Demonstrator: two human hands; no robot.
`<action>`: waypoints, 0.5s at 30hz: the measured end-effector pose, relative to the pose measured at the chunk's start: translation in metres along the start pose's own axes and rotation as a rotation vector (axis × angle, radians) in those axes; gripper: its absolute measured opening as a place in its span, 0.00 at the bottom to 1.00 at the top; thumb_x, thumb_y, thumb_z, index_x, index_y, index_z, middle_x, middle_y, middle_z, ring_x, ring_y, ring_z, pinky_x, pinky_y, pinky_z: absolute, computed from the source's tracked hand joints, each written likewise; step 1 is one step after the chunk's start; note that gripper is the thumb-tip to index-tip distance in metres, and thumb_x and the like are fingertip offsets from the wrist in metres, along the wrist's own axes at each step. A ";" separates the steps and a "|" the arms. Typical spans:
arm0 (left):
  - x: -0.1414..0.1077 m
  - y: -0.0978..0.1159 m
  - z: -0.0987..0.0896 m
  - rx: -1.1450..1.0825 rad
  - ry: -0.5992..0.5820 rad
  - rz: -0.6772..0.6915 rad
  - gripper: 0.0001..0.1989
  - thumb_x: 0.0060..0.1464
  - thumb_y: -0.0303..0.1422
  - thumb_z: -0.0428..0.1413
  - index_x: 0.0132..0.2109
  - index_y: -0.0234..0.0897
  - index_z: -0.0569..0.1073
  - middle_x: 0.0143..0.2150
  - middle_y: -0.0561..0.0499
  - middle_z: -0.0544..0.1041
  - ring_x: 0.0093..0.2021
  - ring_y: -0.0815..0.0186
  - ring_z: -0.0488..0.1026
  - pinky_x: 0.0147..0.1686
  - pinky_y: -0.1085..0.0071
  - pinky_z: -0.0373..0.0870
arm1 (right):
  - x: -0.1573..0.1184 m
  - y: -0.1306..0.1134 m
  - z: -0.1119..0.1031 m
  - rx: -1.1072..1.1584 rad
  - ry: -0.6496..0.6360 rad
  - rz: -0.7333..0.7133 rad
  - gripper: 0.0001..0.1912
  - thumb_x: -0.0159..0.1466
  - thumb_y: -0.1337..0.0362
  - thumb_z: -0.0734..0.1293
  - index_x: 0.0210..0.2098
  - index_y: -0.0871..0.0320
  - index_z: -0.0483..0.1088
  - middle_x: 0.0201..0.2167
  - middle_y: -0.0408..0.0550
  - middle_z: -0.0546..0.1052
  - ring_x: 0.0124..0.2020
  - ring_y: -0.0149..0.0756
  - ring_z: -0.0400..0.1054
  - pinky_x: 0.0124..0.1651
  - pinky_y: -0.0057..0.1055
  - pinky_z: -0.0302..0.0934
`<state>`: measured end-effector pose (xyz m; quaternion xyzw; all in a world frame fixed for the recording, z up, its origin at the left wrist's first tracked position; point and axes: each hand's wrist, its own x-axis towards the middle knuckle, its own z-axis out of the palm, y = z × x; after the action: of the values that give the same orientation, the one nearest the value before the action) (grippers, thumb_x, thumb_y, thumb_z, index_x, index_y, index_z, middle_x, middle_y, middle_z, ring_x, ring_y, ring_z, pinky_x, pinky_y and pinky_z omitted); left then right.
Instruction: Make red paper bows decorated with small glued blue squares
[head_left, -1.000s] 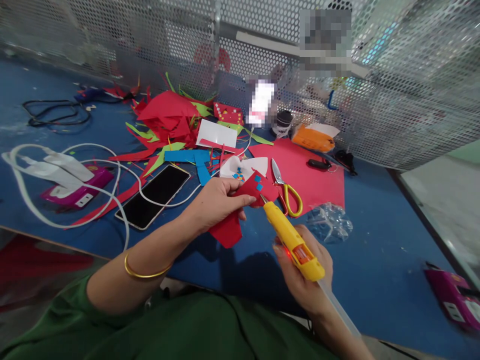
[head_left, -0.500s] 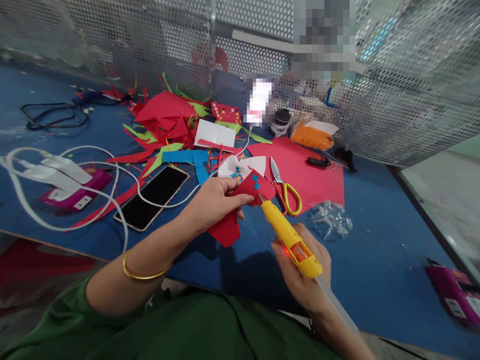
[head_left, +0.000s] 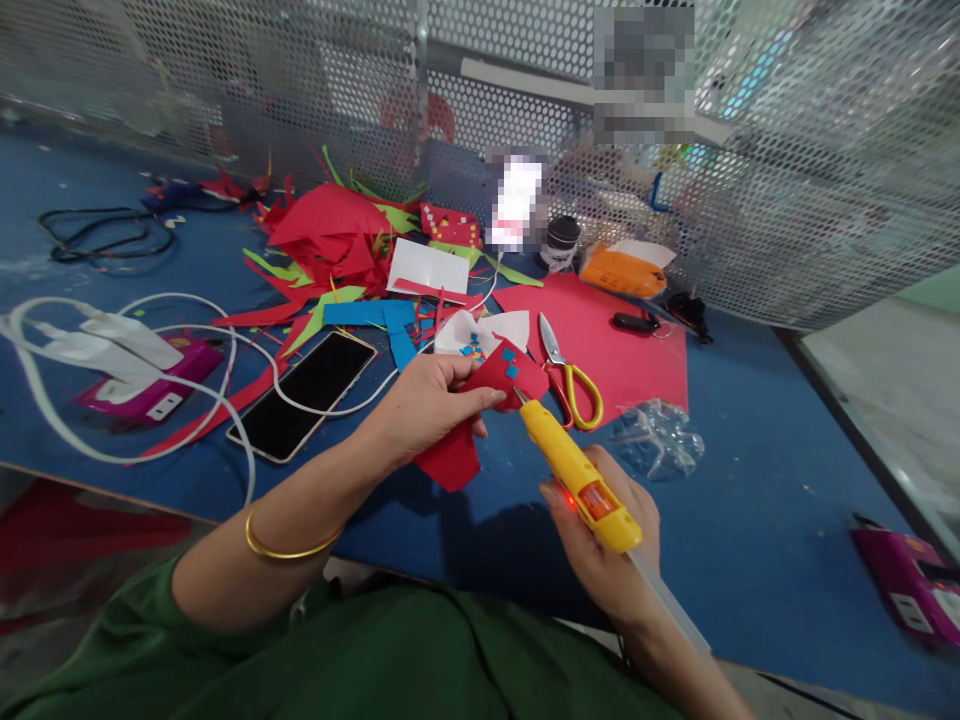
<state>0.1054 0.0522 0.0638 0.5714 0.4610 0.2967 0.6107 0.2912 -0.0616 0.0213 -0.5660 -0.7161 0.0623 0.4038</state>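
Left fingers are pinched on a folded red paper piece with flat blue diamonds, held over the blue table. Right hand's curled round a smooth yellow plastic glue gun, metal tip at the paper, beside yellow-handled scissors.

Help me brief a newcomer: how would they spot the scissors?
On the blue table, find the large red sheet beyond the right hand. The scissors lie at its left edge. Unlike the yellow glue gun, they have silver blades and a looped yellow handle.
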 end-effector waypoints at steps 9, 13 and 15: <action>-0.001 0.000 0.000 -0.001 -0.008 0.004 0.05 0.54 0.31 0.62 0.33 0.32 0.78 0.19 0.55 0.75 0.19 0.74 0.71 0.19 0.81 0.64 | -0.001 0.001 -0.001 -0.040 0.016 -0.003 0.10 0.68 0.57 0.65 0.33 0.56 0.65 0.25 0.40 0.68 0.22 0.29 0.64 0.26 0.27 0.56; -0.001 0.001 0.001 0.003 -0.011 0.004 0.05 0.54 0.31 0.62 0.34 0.33 0.78 0.19 0.55 0.75 0.19 0.73 0.71 0.20 0.81 0.64 | -0.001 0.002 0.000 -0.041 0.020 -0.003 0.10 0.68 0.57 0.65 0.33 0.56 0.65 0.25 0.40 0.68 0.22 0.28 0.64 0.26 0.26 0.56; -0.001 0.001 0.000 0.005 -0.010 0.000 0.05 0.54 0.31 0.62 0.33 0.33 0.78 0.19 0.55 0.76 0.20 0.73 0.71 0.20 0.81 0.65 | -0.002 0.001 -0.001 -0.049 0.024 -0.003 0.10 0.68 0.57 0.65 0.33 0.56 0.65 0.24 0.40 0.68 0.22 0.28 0.64 0.26 0.26 0.56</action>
<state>0.1056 0.0513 0.0651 0.5742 0.4587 0.2928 0.6117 0.2926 -0.0628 0.0202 -0.5751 -0.7135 0.0374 0.3985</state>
